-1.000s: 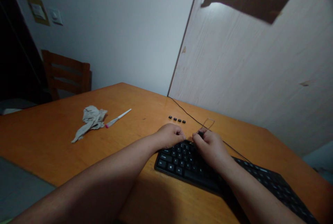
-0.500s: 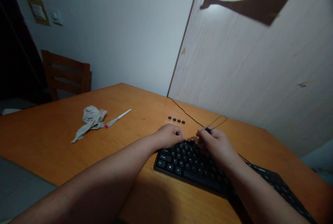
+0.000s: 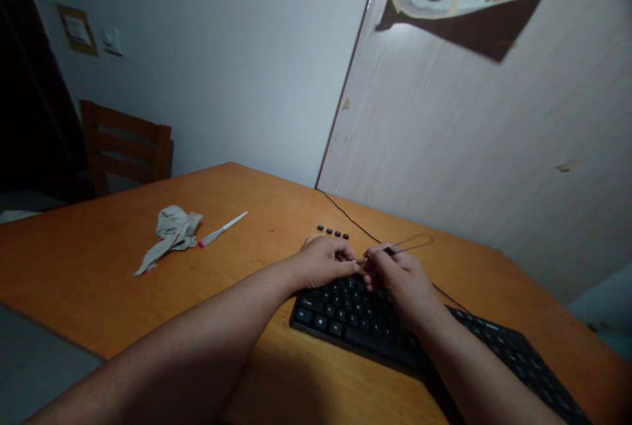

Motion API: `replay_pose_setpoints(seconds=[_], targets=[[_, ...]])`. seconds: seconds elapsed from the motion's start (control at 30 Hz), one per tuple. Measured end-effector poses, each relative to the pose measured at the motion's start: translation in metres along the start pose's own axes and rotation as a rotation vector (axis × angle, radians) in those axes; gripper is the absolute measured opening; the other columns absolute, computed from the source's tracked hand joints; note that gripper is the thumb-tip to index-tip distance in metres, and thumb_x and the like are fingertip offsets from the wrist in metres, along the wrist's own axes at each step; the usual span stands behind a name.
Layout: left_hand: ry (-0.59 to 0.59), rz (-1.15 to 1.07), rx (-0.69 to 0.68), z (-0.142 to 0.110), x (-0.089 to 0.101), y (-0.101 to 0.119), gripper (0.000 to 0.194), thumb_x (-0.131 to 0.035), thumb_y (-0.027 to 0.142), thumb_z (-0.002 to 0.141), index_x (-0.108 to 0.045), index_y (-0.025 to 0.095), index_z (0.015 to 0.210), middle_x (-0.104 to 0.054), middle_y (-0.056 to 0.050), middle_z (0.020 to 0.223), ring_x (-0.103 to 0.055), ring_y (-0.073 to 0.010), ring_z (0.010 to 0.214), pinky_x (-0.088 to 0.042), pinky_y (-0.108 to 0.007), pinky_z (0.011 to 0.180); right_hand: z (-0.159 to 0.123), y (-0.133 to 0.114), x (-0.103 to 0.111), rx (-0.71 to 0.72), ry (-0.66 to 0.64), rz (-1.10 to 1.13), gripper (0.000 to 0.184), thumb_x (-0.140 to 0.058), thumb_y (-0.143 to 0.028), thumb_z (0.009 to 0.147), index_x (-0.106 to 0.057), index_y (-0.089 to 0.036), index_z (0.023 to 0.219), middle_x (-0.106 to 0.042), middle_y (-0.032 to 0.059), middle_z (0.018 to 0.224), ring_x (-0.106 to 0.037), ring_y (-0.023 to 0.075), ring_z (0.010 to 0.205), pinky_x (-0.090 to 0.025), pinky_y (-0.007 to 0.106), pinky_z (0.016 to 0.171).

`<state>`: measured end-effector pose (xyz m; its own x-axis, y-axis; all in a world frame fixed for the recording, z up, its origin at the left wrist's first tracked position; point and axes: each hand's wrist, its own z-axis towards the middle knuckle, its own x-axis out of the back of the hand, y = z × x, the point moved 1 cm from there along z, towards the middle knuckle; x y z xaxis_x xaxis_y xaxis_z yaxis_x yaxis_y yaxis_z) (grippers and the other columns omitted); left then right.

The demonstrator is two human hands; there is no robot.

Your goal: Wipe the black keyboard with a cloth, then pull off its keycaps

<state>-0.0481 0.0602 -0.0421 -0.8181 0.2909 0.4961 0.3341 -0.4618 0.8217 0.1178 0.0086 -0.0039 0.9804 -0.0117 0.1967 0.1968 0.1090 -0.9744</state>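
Observation:
My right hand is closed round a wire keycap puller with a small dark handle. One long wire loop sticks out behind it to the right; the other end points left. At that left end the fingertips of my left hand are pinched together, and what is between them is too small to make out. Both hands are over the upper left part of a black keyboard, partly hiding its upper rows. Just beyond my left hand, several loose black keycaps lie in a row on the wooden table.
A crumpled grey cloth and a white brush with a pinkish end lie to the left. The keyboard's thin cable runs back to the wall. A wooden chair stands beyond the table's far left edge.
My left fingertips have come to the left end of the keycap puller. My right hand has shifted slightly left, and the puller now lies flatter. The view has tilted slightly up.

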Motion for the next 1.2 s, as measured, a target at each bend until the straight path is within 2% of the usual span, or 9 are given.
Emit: replay_pose_setpoints(seconds=[0.2,0.37,0.43,0.57,0.63,0.77,0.93,1.03,1.2], targets=[[0.034,-0.149,0.032,-0.001,0.001,0.007,0.017,-0.064,0.025,0.073,-0.069,0.015,0.086,-0.067,-0.003,0.077,-0.058,-0.0146,0.069,-0.042,-0.024,0.061,0.0,-0.002,0.003,0.102,0.107,0.046,0.028,-0.064,-0.044,0.082,-0.061,-0.017,0.078,-0.059,-0.0005,0.066,-0.057,0.0145,0.057,-0.049,0.026,0.055],[0.044,-0.244,0.108,0.0,0.003,0.007,0.019,-0.064,0.022,0.073,-0.07,0.014,0.09,-0.07,-0.005,0.084,-0.062,-0.0163,0.076,-0.045,-0.025,0.066,0.005,0.003,0.016,0.292,0.262,-0.172,0.03,-0.058,-0.045,0.087,-0.065,-0.016,0.081,-0.066,0.0057,0.079,-0.062,0.0199,0.078,-0.05,0.031,0.073],[0.049,-0.29,0.131,0.001,0.003,0.006,0.021,-0.063,0.022,0.074,-0.07,0.014,0.091,-0.071,-0.006,0.086,-0.064,-0.0175,0.08,-0.047,-0.027,0.072,0.007,0.007,0.018,0.355,0.228,-0.248,0.033,-0.053,-0.046,0.09,-0.066,-0.016,0.088,-0.067,0.0075,0.085,-0.063,0.0211,0.083,-0.05,0.033,0.077],[0.045,-0.368,0.145,0.002,0.004,0.006,0.021,-0.06,0.023,0.078,-0.07,0.013,0.092,-0.072,-0.007,0.086,-0.066,-0.0176,0.081,-0.048,-0.029,0.077,0.008,0.015,0.015,0.45,0.106,-0.441,0.034,-0.046,-0.041,0.095,-0.065,-0.018,0.108,-0.068,0.008,0.094,-0.064,0.0203,0.082,-0.049,0.032,0.074],[0.036,-0.399,0.142,0.002,0.003,0.006,0.018,-0.06,0.022,0.077,-0.07,0.013,0.09,-0.072,-0.007,0.085,-0.066,-0.0169,0.08,-0.048,-0.029,0.077,0.007,0.016,0.011,0.489,0.078,-0.565,0.029,-0.05,-0.037,0.093,-0.066,-0.019,0.108,-0.068,0.0062,0.09,-0.063,0.0197,0.081,-0.047,0.031,0.072],[0.032,-0.461,0.169,0.001,0.003,0.005,0.018,-0.061,0.02,0.075,-0.066,0.014,0.092,-0.072,-0.007,0.084,-0.067,-0.0174,0.08,-0.049,-0.03,0.077,0.005,0.016,0.004,0.471,0.019,-0.696,0.024,-0.059,-0.037,0.087,-0.063,-0.02,0.104,-0.058,-0.0022,0.064,-0.054,0.0154,0.058,-0.039,0.026,0.055],[0.037,-0.43,0.165,0.001,0.003,0.005,0.018,-0.063,0.02,0.074,-0.068,0.013,0.089,-0.072,-0.006,0.087,-0.065,-0.0169,0.082,-0.048,-0.03,0.079,0.003,0.011,0.001,0.527,0.001,-0.791,0.022,-0.059,-0.033,0.086,-0.064,-0.021,0.104,-0.062,-0.0004,0.072,-0.056,0.0154,0.063,-0.039,0.026,0.058],[-0.011,-0.478,0.129,0.001,0.003,0.006,0.015,-0.062,0.023,0.077,-0.07,0.013,0.084,-0.072,-0.006,0.087,-0.065,-0.016,0.082,-0.048,-0.029,0.08,0.002,0.009,0.001,0.541,-0.013,-0.846,0.02,-0.057,-0.029,0.087,-0.066,-0.021,0.103,-0.064,0.0018,0.078,-0.058,0.0167,0.068,-0.04,0.027,0.062],[-0.054,-0.524,0.12,0.002,0.003,0.007,0.019,-0.06,0.028,0.08,-0.069,0.013,0.087,-0.072,-0.007,0.088,-0.064,-0.0163,0.081,-0.047,-0.029,0.079,0.002,0.008,0.002,0.509,-0.027,-0.835,0.018,-0.056,-0.029,0.087,-0.068,-0.022,0.099,-0.065,0.0019,0.078,-0.059,0.0175,0.071,-0.041,0.028,0.064]])
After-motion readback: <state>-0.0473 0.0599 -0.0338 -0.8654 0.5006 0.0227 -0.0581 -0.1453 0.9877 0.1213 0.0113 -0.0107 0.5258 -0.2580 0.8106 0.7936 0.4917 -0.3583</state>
